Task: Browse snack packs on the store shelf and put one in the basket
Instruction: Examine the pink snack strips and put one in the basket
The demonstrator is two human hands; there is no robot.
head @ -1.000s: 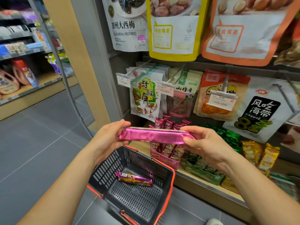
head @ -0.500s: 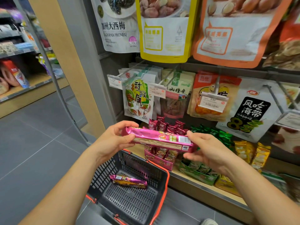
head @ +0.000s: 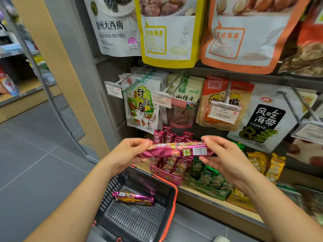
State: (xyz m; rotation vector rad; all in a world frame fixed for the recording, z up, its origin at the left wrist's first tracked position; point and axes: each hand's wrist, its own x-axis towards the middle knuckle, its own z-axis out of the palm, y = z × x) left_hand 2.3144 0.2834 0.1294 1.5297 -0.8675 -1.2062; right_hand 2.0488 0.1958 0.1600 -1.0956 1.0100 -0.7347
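Since 1 second before, the pink snack pack (head: 176, 151) had been rolled so its barcode was shown: inspection, not yet placement. It was pinched at its ends by the left hand (head: 127, 154) and right hand (head: 225, 158), above the basket (head: 139, 179), where 1 similar pack (head: 133, 198) lay. "CALIFORNIA PRUNES" and "70g" could be read on a prune bag (head: 113, 32), "3.90" on a price tag (head: 224, 111).
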